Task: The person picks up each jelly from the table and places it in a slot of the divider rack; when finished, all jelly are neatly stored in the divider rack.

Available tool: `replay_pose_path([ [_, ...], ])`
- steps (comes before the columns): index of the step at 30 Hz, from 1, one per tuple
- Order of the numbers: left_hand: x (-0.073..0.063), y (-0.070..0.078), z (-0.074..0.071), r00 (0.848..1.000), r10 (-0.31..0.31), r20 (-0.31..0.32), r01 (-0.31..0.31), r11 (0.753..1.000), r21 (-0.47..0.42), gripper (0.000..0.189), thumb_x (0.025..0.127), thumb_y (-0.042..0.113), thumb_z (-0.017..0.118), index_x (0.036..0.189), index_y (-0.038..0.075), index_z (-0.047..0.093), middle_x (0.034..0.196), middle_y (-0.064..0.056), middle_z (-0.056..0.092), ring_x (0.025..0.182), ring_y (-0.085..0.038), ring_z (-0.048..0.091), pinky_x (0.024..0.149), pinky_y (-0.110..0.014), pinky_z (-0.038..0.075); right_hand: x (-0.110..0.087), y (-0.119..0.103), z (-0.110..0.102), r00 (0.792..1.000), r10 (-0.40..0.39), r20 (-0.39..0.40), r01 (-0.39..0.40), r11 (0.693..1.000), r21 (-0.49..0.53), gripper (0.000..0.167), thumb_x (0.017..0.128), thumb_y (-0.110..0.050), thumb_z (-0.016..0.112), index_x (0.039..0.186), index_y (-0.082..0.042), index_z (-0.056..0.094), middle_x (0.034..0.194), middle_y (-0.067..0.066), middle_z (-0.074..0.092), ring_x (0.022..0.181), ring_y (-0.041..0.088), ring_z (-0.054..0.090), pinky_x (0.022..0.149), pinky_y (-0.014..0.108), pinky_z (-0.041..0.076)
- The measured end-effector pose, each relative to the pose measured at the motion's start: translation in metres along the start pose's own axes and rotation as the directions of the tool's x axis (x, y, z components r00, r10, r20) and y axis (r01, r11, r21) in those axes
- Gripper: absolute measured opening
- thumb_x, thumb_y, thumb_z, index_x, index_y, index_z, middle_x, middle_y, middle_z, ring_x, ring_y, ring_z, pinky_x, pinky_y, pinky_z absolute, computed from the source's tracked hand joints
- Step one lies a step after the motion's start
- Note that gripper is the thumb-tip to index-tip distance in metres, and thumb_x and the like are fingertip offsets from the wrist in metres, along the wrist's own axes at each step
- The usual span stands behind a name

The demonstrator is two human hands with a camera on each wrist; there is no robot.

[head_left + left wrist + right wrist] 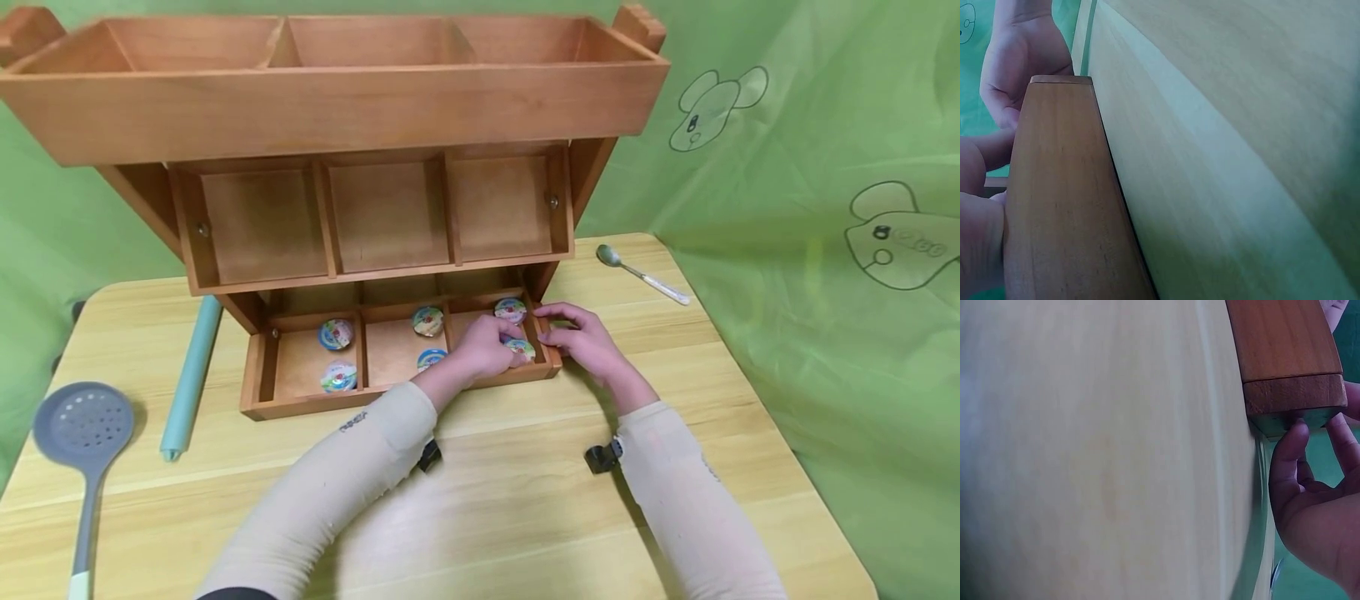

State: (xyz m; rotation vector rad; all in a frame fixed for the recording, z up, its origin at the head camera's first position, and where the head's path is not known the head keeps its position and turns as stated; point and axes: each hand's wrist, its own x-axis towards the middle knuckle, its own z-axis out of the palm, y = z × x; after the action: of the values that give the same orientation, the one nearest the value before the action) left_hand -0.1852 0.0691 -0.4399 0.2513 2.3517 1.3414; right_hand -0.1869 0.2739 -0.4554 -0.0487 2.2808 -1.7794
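A three-tier wooden rack [322,112] stands on the table, each tier split into three compartments. My left hand [483,346] reaches into the right compartment of the bottom tray [397,392], thumb and fingers around a small jelly cup [520,349] with a printed lid. Just behind it lies another jelly cup [511,310]. My right hand [592,342] holds the right end of this tray, with fingertips at the side wall [1297,394]. Jelly cups also lie in the left compartment [335,334] and the middle compartment [427,321]. The front wall [1066,187] hides part of my left hand in the left wrist view.
A spoon [642,273] lies at the right beyond my right hand. On the left are a teal rolling pin-like stick [192,375] and a grey slotted skimmer [84,425]. Green cloth [787,167] hangs behind and right of the wooden table [510,517].
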Motion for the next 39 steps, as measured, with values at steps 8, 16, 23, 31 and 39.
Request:
replay_pose_path([
  [8, -0.001, 0.001, 0.002, 1.0, 0.0, -0.001, 0.0, 1.0, -0.013, 0.037, 0.082, 0.006, 0.08, 0.117, 0.013, 0.074, 0.114, -0.001, 0.066, 0.108, -0.019, 0.058, 0.093, -0.033, 0.047, 0.0, 0.002, -0.001, 1.0, 0.003, 0.0, -0.003, 1.0, 0.019, 0.04, 0.09, 0.001, 0.064, 0.13, 0.001, 0.061, 0.132, 0.019, 0.054, 0.087, 0.018, 0.06, 0.067, 0.026, 0.053],
  [16, 0.002, 0.001, 0.009, 0.998, 0.015, -0.069, -0.014, 1.0, 0.019, 0.037, 0.078, 0.006, 0.083, 0.112, 0.016, 0.076, 0.105, 0.003, 0.068, 0.102, -0.017, 0.059, 0.088, -0.031, 0.049, 0.001, 0.003, -0.002, 1.0, 0.004, 0.003, -0.004, 1.0, 0.022, 0.04, 0.09, 0.001, 0.065, 0.13, 0.001, 0.061, 0.134, 0.019, 0.053, 0.091, 0.019, 0.061, 0.069, 0.027, 0.054],
  [23, 0.002, 0.001, 0.009, 0.997, 0.023, -0.069, -0.022, 1.0, 0.02, 0.038, 0.078, 0.008, 0.084, 0.115, 0.015, 0.074, 0.1, 0.004, 0.066, 0.098, -0.017, 0.059, 0.087, -0.032, 0.049, 0.001, 0.004, -0.003, 1.0, 0.007, -0.006, -0.007, 1.0, 0.021, 0.04, 0.09, 0.001, 0.065, 0.13, 0.001, 0.061, 0.133, 0.018, 0.053, 0.09, 0.019, 0.06, 0.067, 0.026, 0.053],
  [31, -0.008, 0.002, 0.003, 0.988, 0.117, -0.1, -0.108, 0.99, 0.093, 0.043, 0.085, 0.015, 0.078, 0.126, 0.01, 0.068, 0.117, -0.003, 0.068, 0.107, -0.019, 0.06, 0.091, -0.031, 0.049, 0.001, 0.005, -0.003, 1.0, 0.006, -0.008, -0.006, 1.0, 0.019, 0.041, 0.089, 0.001, 0.065, 0.13, 0.002, 0.061, 0.132, 0.02, 0.054, 0.092, 0.02, 0.059, 0.068, 0.027, 0.054],
  [39, -0.053, -0.006, -0.018, 0.946, 0.225, -0.234, -0.22, 0.974, 0.049, 0.049, 0.087, 0.011, 0.071, 0.134, 0.007, 0.061, 0.125, -0.01, 0.064, 0.112, -0.028, 0.06, 0.095, -0.037, 0.049, -0.003, 0.004, -0.002, 0.999, -0.009, -0.032, 0.008, 0.999, -0.033, 0.039, 0.09, -0.001, 0.067, 0.129, -0.003, 0.063, 0.134, 0.015, 0.055, 0.095, 0.024, 0.061, 0.07, 0.03, 0.056],
])
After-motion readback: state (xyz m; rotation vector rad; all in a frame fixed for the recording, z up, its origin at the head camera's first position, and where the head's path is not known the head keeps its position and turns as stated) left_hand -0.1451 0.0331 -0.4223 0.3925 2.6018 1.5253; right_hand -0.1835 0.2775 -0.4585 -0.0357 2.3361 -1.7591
